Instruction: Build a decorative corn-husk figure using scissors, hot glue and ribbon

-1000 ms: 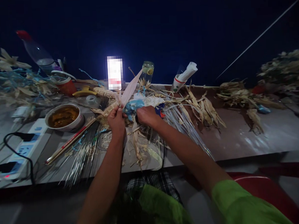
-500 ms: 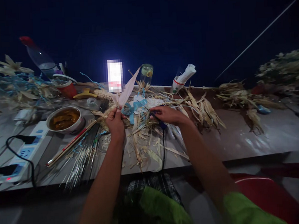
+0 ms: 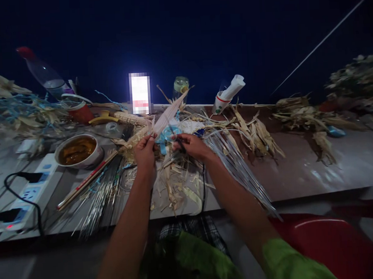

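Observation:
My left hand (image 3: 145,153) pinches the base of a pale corn husk (image 3: 173,112) between thumb and fingers, and the husk's long tip slants up to the right. My right hand (image 3: 192,147) is closed around a pair of dark scissors (image 3: 181,145), whose thin blades point up and left near the husk's lower end. Just behind and between both hands sits a light blue ribbon (image 3: 163,147). Dry husk scraps (image 3: 170,186) lie on the table (image 3: 291,167) below the hands.
On the left are a bowl of brown liquid (image 3: 78,151), a power strip (image 3: 33,193), thin metal wires (image 3: 101,206) and a tilted bottle (image 3: 45,76). A lit screen (image 3: 140,92), a glass jar (image 3: 181,86) and a paper cup (image 3: 220,102) stand behind. More husks (image 3: 258,138) lie right.
My right hand has moved left with the scissors, closer to my left hand. The husk has tipped further to the right. More of the metal strips by my right forearm now shows.

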`<action>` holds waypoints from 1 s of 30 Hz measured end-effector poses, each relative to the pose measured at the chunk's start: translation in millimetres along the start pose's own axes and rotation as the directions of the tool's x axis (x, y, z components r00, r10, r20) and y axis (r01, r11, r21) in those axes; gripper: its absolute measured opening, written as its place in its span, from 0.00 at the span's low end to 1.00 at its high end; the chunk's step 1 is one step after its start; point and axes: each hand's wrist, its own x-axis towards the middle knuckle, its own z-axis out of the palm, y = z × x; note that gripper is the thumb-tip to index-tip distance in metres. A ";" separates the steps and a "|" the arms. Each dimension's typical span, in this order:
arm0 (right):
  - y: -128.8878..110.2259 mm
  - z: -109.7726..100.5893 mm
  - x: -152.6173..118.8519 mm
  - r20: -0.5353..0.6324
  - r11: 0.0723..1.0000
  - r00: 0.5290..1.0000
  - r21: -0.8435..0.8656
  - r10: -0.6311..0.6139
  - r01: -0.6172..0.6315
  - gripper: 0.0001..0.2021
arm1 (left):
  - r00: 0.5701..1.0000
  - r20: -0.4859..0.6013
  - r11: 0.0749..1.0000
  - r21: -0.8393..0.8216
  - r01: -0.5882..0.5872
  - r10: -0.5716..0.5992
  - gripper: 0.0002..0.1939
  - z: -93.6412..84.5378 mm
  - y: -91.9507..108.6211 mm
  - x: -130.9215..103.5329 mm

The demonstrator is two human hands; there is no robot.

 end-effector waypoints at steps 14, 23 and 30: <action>-3.3 28.2 33.9 -0.541 0.938 0.832 0.210 -0.123 0.275 0.20 | 0.973 0.215 0.994 -0.056 0.095 -0.081 0.11 6.0 -10.6 -5.1; -4.5 33.8 20.6 -0.547 0.844 0.824 0.364 -0.148 0.394 0.18 | 0.985 0.149 0.995 -0.021 0.094 -0.089 0.13 3.6 -9.7 -4.6; -3.6 25.7 24.9 -0.557 0.802 0.819 0.425 -0.134 0.421 0.18 | 0.994 0.100 0.997 0.067 0.033 -0.040 0.11 3.1 -11.0 -4.6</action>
